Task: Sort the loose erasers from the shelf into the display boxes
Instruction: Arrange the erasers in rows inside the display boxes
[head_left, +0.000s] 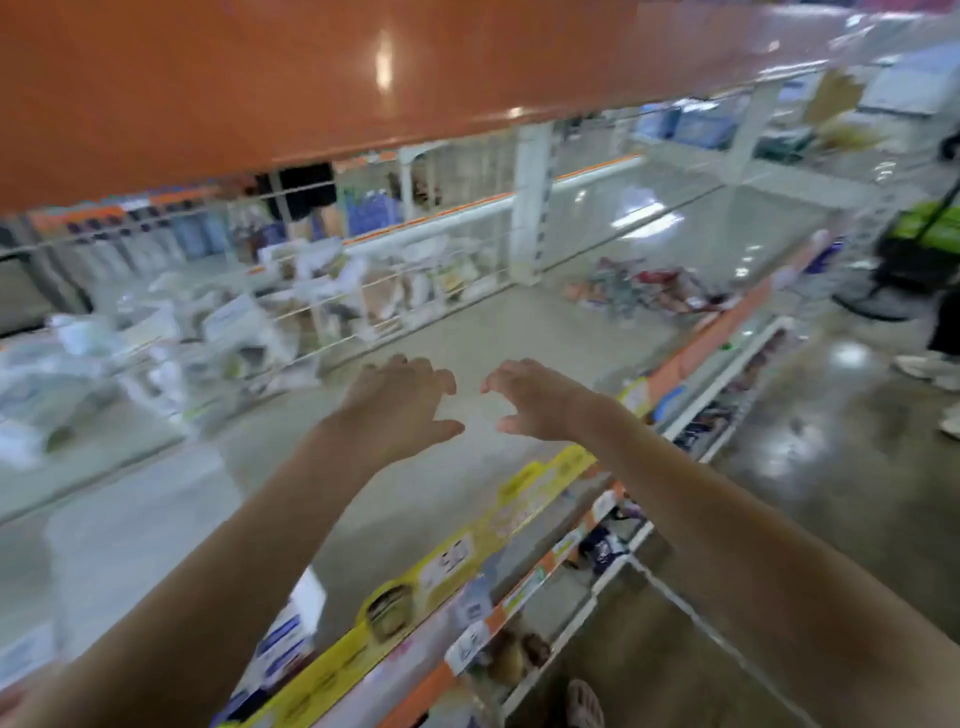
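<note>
Both the left hand (400, 402) and right hand (535, 400) are being held over the pale grey shelf board (467, 332), fingers spread, grasping nothing. The blurred multicoloured heap, possibly the erasers (649, 291), is lying well apart to the right; pieces could be knocked off the shelf edge by a sweeping reach.

At the centre of the blurred frame, the left hand (400, 400) and right hand (540, 402) reach side by side, fingers spread and holding nothing, over a pale grey shelf board (467, 332). Blurred white packets (171, 338) lie at left; a reddish pile (649, 291) sits at upper right.
</note>
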